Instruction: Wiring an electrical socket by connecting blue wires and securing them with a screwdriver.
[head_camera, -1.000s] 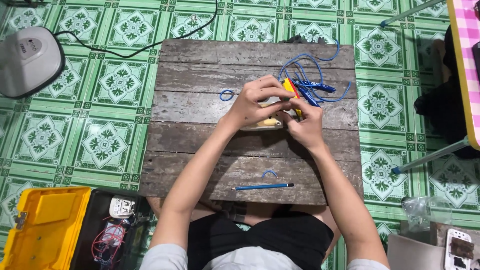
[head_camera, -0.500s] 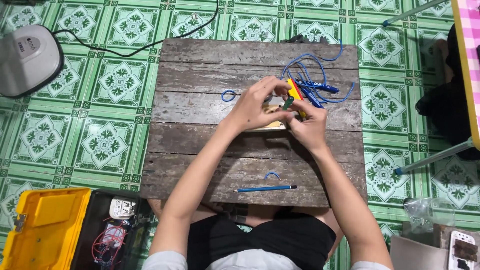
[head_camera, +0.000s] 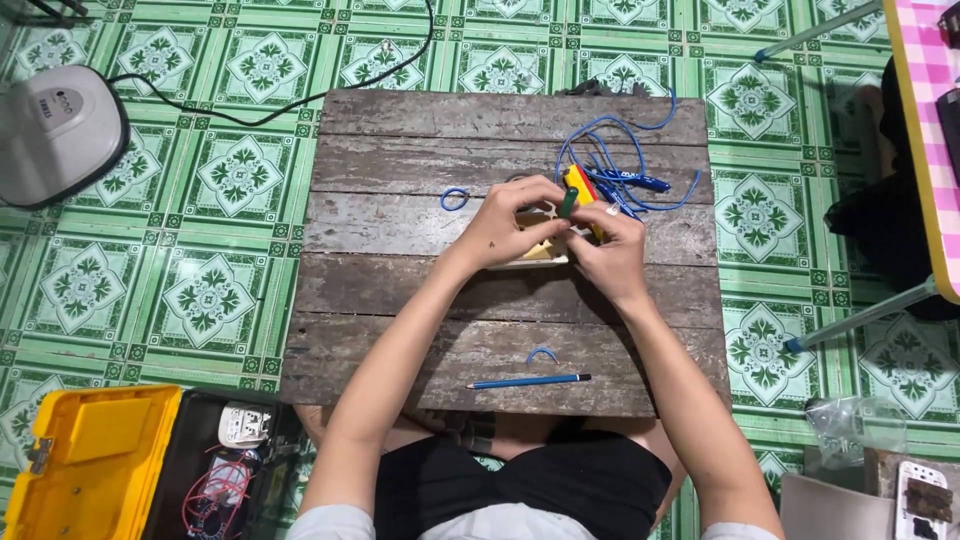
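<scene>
My left hand (head_camera: 503, 222) and my right hand (head_camera: 610, 252) meet over the middle of a weathered wooden table (head_camera: 400, 300). Between their fingers stands a small dark green tool (head_camera: 568, 202), and both hands rest on a pale cream block (head_camera: 540, 253) that lies under them. A yellow and red handle (head_camera: 580, 183) pokes out just behind my right fingers. A tangle of blue wire (head_camera: 622, 172) lies behind the hands. Which hand grips the green tool I cannot tell for sure.
A small blue wire loop (head_camera: 454, 198) lies left of the hands. A blue pencil (head_camera: 528, 381) and a curved wire scrap (head_camera: 543, 354) lie near the table's front edge. An open yellow toolbox (head_camera: 85, 462) sits bottom left, a white round device (head_camera: 55, 130) top left, a pink-topped table (head_camera: 925, 120) right.
The hands stayed in place over the block. The yellow handle at the fingertips has given way to the dark green tool, now held upright between the fingers.
</scene>
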